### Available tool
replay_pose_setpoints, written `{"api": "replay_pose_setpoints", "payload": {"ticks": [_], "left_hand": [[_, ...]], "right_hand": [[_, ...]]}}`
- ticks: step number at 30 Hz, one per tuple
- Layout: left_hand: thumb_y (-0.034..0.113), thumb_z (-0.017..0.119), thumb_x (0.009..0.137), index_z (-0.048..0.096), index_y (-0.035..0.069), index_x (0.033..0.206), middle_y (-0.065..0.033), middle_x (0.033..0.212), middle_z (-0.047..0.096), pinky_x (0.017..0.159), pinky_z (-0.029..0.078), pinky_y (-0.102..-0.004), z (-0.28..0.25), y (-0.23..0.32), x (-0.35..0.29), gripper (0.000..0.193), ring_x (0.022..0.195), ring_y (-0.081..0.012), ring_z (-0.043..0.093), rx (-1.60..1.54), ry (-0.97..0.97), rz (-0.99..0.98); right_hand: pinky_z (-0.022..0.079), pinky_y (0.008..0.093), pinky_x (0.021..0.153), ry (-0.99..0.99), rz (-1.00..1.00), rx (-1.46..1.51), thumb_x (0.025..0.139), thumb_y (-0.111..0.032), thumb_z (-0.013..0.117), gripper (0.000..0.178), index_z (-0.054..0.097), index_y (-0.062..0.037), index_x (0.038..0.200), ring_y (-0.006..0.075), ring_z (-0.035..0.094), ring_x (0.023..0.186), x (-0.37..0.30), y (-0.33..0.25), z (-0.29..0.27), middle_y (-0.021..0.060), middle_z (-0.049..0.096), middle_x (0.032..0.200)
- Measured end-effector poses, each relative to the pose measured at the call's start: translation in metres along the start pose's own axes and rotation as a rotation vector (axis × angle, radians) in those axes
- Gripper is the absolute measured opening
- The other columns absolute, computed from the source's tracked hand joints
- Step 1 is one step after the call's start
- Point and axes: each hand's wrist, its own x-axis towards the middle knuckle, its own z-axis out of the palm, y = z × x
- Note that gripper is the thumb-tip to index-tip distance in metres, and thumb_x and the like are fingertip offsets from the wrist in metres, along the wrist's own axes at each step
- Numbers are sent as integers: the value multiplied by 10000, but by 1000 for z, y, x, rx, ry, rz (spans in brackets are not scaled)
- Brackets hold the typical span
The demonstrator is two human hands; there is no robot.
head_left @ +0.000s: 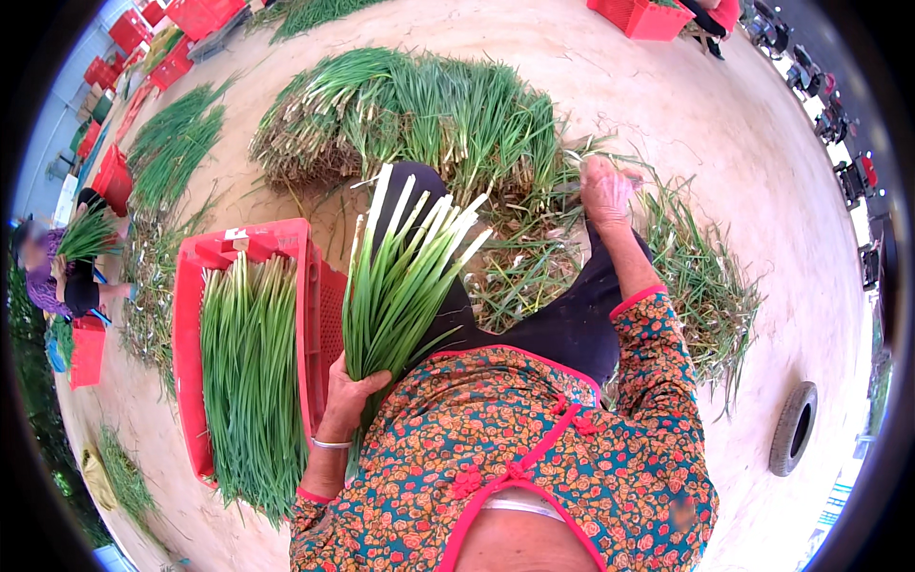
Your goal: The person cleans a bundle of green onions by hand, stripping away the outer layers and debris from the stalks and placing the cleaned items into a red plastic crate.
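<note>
My left hand (360,386) is wrapped round a bunch of garlic chives (400,276), white stem ends pointing away from me and green leaves trailing toward my forearm. Out to the right, my right hand (608,194) has its fingers curled in; some pale, thin scraps show beside them, but what they hold is unclear. Just beyond my knees lies a big heap of uncleaned chives (429,114), roots and soil on its left side. Left of me, a red plastic crate (303,315) holds a dense layer of cleaned chives (250,372), lined up lengthwise.
Stripped leaves (701,276) litter the floor on the right and between my legs. A tyre (793,429) lies at the lower right. Another person (52,272) sits at the far left with chives in hand. More red crates (643,17) stand at the back, and parked motorbikes (829,114) line the right side.
</note>
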Motion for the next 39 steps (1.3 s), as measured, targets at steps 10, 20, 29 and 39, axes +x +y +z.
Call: {"api": "replay_pose_setpoints", "payload": {"ticks": [10,20,29,39], "left_hand": [[-29,707,690,586,4,1081,-47,998,648,829,479,-288,1,5,-2,411,887,-134,599,99,-13,54],[-44,700,713,589,6,1068,-40,980,647,797,488,-267,56,61,49,375,864,-115,602,38,-196,121],[78,730,692,523,1,1093,-132,918,643,775,493,-324,156,88,92,458,855,-215,636,531,-271,579],[557,816,540,336,-48,1330,-164,1263,481,1003,360,-370,185,123,123,1104,1220,-282,428,598,-845,436]], "right_hand": [[412,407,512,-284,319,760,852,-467,579,465,609,-36,680,314,541,507,-18,-63,-67,170,527,551],[308,381,1026,-1035,195,2288,659,-594,729,954,377,-6,1323,218,399,1237,-76,-146,-92,95,446,1315],[431,418,972,-519,230,2578,648,-408,798,870,387,-5,1300,297,510,1161,-14,-124,-133,182,495,1271],[479,360,737,-391,311,2482,649,-201,754,685,444,-21,1233,233,585,752,1,-55,-142,119,585,867]]}}
